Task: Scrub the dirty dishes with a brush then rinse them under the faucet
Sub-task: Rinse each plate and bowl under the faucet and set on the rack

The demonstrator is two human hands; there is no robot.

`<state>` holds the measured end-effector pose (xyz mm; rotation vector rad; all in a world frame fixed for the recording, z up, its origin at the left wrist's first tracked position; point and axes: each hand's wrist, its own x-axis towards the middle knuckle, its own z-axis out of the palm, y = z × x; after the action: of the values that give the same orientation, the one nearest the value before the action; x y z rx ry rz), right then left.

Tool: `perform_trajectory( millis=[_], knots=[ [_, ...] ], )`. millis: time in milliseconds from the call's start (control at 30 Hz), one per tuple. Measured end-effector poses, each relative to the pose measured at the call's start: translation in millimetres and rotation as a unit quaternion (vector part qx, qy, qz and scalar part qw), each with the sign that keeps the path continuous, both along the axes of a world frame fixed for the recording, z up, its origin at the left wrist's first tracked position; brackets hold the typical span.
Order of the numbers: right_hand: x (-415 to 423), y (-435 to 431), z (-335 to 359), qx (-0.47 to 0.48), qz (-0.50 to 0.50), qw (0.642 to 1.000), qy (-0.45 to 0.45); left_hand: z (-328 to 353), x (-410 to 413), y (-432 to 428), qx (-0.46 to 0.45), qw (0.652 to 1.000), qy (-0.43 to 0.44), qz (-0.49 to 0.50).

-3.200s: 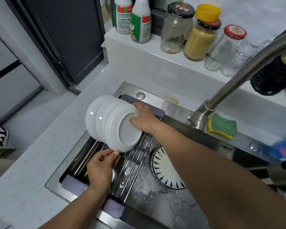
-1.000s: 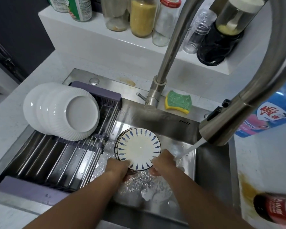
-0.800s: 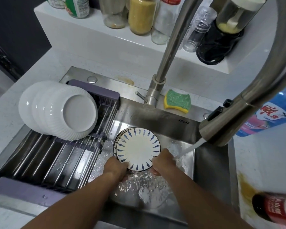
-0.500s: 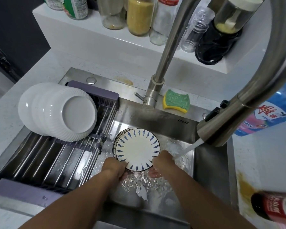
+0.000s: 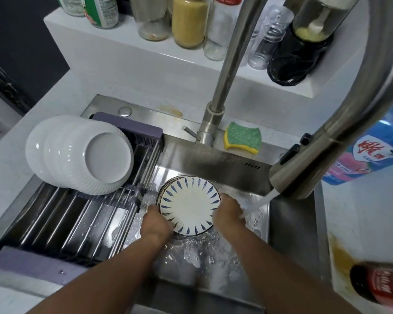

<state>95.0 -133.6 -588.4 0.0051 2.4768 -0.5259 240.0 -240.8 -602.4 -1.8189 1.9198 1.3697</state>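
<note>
2 hands' fingers, left hand point(image 5: 156, 225) and right hand point(image 5: 228, 214), grip stacked blue-streaked white plates point(image 5: 188, 205).

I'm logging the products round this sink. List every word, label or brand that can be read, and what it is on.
"雕" in large red, on the blue pouch, right of the sink; its smaller print is unreadable.
Green-labelled bottle on the shelf: print too blurred to read.
Red-labelled bottle, lower right: characters too blurred to read.
</note>
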Motion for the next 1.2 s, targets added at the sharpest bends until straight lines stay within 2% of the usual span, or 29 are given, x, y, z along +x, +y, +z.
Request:
perform_trajectory(
  millis=[100,167,233,533,800,1000,1133,1200],
  knots=[
    [0,-3,7,-0.02,-0.026,0.999,-0.026,3,3,0,0.004,1.0,0.016,0.013],
    [0,-4,5,-0.048,-0.066,0.997,-0.013,4,5,-1,0.007,1.0,0.025,0.008],
    [0,-3,5,-0.077,-0.106,0.99,-0.044,3,7,-1,0.011,0.999,0.039,-0.004],
    [-10,6,15,-0.13,-0.081,0.975,-0.161,2,14,-5,0.045,0.989,0.139,0.017],
    [-19,28,22,-0.173,-0.071,0.961,-0.202,2,19,2,0.061,0.972,0.212,0.08],
    [-22,28,23,-0.138,-0.025,0.971,-0.195,3,18,6,0.089,0.974,0.193,0.085],
    [-23,27,21,-0.119,-0.003,0.974,-0.191,-7,16,5,0.102,0.976,0.157,0.113],
    [-24,30,18,-0.109,-0.003,0.977,-0.184,-5,15,5,0.104,0.981,0.133,0.095]
  ],
)
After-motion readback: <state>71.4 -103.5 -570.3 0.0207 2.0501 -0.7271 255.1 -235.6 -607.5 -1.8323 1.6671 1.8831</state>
